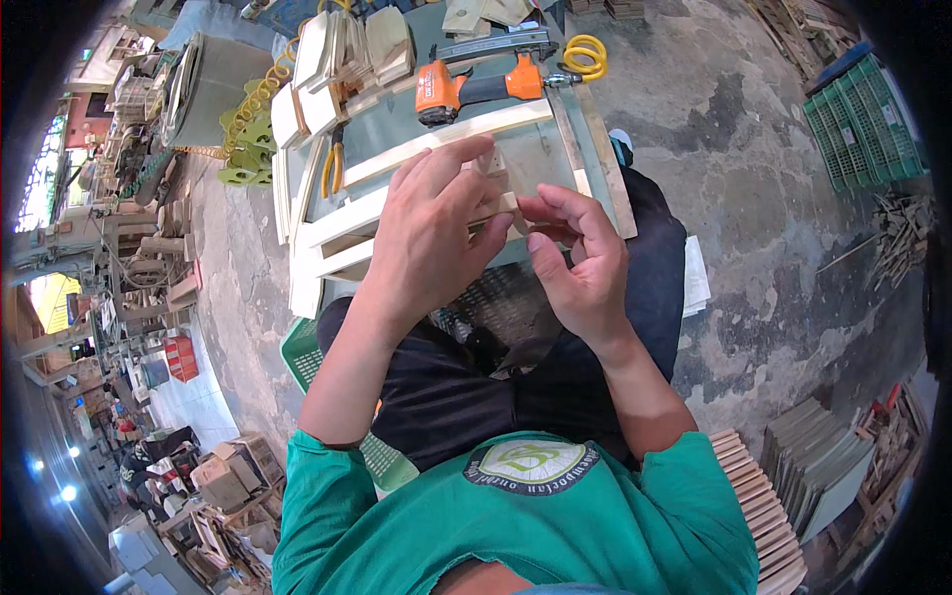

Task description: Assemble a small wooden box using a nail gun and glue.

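Observation:
My left hand point(431, 223) is closed around a pale wooden strip point(504, 204), whose end pokes out past my thumb. Beside that end, my right hand point(585, 263) is half curled with thumb and fingers apart; its fingertips are close to the wood, and I cannot tell if they touch. Other pale strips point(332, 226) run out to the left from under my left hand. Beyond both hands, an orange and black air nail gun point(481, 89) lies on the work table point(421, 104). Pliers with orange handles point(333, 167) lie to the left.
Stacked wooden pieces point(342, 50) fill the table's far left. A coiled yellow hose point(585, 58) joins the nail gun. A green crate point(302, 357) is by my left leg; more green crates point(863, 124) stand far right. A slatted wooden stack point(759, 511) lies at lower right.

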Motion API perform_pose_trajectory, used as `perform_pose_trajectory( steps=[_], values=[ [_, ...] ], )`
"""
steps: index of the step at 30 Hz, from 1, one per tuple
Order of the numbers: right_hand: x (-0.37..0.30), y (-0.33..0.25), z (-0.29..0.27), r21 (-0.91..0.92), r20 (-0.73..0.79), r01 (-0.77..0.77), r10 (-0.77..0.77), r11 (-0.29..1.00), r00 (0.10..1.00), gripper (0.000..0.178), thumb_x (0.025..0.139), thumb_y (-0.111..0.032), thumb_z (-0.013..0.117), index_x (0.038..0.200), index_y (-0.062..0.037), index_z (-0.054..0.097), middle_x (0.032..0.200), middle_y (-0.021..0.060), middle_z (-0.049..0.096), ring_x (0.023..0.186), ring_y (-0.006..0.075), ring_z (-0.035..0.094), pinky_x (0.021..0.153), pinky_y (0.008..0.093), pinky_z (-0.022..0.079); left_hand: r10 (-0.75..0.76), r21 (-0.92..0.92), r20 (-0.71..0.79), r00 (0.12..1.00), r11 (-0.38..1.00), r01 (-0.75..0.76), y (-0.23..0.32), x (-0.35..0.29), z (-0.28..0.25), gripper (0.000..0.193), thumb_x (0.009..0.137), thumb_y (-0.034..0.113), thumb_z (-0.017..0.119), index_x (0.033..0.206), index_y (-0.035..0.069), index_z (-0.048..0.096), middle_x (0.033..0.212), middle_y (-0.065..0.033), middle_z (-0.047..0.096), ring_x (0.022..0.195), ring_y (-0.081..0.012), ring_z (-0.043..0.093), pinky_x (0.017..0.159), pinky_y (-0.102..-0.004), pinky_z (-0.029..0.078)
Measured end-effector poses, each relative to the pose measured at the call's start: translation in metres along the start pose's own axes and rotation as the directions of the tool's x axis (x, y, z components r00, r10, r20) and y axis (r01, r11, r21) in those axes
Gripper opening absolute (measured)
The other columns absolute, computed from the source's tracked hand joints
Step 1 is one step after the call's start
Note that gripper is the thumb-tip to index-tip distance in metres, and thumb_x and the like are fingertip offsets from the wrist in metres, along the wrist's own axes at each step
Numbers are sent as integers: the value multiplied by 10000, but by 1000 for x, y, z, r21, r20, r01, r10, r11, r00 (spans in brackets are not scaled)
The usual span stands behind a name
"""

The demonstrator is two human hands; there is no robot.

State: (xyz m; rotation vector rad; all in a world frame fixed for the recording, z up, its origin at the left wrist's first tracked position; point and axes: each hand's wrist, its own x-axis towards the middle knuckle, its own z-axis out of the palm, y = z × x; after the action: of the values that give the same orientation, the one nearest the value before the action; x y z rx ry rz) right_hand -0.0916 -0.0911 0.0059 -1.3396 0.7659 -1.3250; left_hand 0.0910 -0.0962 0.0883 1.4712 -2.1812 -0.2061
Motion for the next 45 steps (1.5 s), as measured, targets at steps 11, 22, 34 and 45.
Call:
perform_pose_trajectory(
  steps=[11,22,34,45],
  values=[
    [-2,-4,-2,117,36,-104,101,988,994,494,978,-41,687,1438,11,515,1305,178,672,1195,222,671,1057,369,535,-2,30,-15,1000,1000,3,1,1,4,281,717,96,821,935,42,651,1323,-152,652,1162,-348,649,1056,-479,480],
    [-4,-4,-1,49,47,-59,56,997,997,513,974,-41,684,1450,6,498,1301,183,670,1202,238,673,1064,381,540,-24,35,-22,999,999,24,1,0,4,295,711,100,831,954,45,671,1317,-142,654,1164,-347,650,1044,-476,489],
    [0,-5,-5,-148,69,52,-42,988,997,524,935,2,692,1431,13,525,1264,193,699,1175,252,699,1064,386,545,-13,45,-27,1000,999,15,3,1,5,295,722,99,818,958,22,659,1308,-147,656,1165,-338,655,1055,-488,485],
    [-1,-3,-5,13,24,-3,2,1000,1000,568,908,-20,703,1444,-5,514,1248,203,723,1167,300,721,1040,413,563,0,81,-46,999,997,3,3,1,6,306,727,118,817,959,28,640,1295,-146,656,1161,-331,659,1055,-483,489]
  ],
)
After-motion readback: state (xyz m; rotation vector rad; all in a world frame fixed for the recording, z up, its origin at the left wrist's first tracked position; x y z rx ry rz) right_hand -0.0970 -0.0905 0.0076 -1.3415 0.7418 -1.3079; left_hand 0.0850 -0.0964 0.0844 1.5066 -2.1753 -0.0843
